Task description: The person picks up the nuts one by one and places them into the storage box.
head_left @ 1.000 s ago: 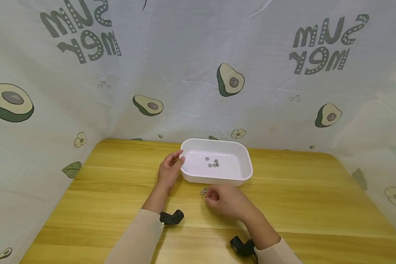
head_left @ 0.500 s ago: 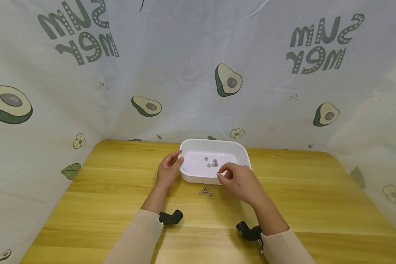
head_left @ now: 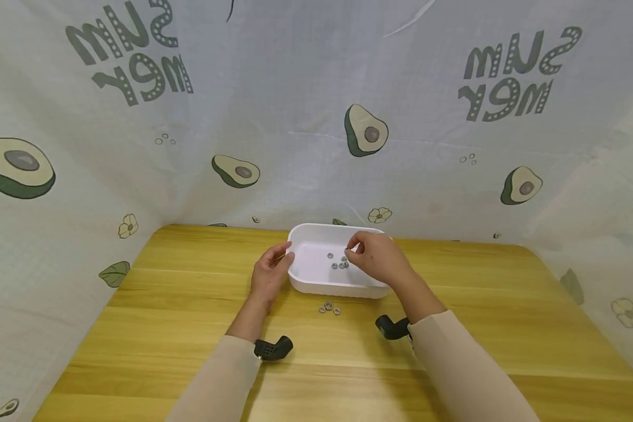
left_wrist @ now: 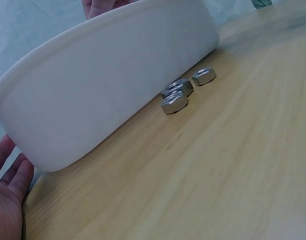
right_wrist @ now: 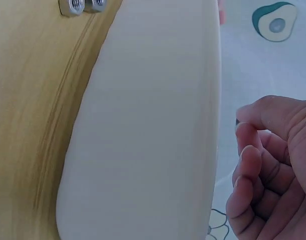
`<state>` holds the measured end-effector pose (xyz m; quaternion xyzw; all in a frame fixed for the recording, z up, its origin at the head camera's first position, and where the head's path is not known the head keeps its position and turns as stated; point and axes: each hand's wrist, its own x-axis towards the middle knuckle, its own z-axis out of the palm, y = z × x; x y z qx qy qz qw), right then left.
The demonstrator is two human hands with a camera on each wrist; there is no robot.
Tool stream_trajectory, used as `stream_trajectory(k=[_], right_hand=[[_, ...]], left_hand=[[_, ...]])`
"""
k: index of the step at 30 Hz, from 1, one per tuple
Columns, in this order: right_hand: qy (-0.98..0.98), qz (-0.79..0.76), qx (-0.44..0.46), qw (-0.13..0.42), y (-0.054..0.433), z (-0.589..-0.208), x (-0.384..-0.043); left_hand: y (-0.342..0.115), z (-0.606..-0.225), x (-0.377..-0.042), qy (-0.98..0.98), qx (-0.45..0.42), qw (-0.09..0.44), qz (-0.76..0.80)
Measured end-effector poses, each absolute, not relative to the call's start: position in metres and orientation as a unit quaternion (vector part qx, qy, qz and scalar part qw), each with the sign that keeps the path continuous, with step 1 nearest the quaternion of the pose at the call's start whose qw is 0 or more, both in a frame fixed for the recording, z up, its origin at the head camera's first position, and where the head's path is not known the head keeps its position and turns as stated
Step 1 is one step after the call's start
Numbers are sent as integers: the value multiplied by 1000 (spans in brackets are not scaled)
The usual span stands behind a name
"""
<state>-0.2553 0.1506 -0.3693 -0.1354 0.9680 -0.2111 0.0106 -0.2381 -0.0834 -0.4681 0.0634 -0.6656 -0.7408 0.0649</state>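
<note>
A white rectangular tray (head_left: 316,288) stands on the wooden table, with several metal hex nuts (head_left: 334,266) on its floor. At its left end, my left hand (head_left: 269,274) holds the wall, thumb tip over the rim; in the left wrist view its fingers (left_wrist: 21,177) lie against the outside. My right hand (head_left: 377,256) is over the tray's right half, thumb and index finger pinching a nut, of which only a dark sliver (right_wrist: 237,121) shows. Three loose nuts (head_left: 329,305) lie on the table before the tray's front wall.
The wooden table (head_left: 190,305) runs out to both sides of the tray. Behind it hangs a pale cloth (head_left: 295,105) printed with avocados. A black camera (head_left: 273,348) is strapped to the left wrist and another (head_left: 392,327) to the right.
My right hand has gone from the loose nuts on the table up over the front rim and above the tray, carrying a nut. The left hand has stayed at the tray's left end.
</note>
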Motion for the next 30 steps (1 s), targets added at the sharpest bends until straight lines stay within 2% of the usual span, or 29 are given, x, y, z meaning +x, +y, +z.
stream_trajectory(k=[10,30], right_hand=[[974,-191,-118,29,147,-374,-272],[974,-207,-88,30,141,-379,-271]], left_hand=[[-85,-469,-240,-669,64,63,-738],[-85,-469,-239,-670,58,69,-737]])
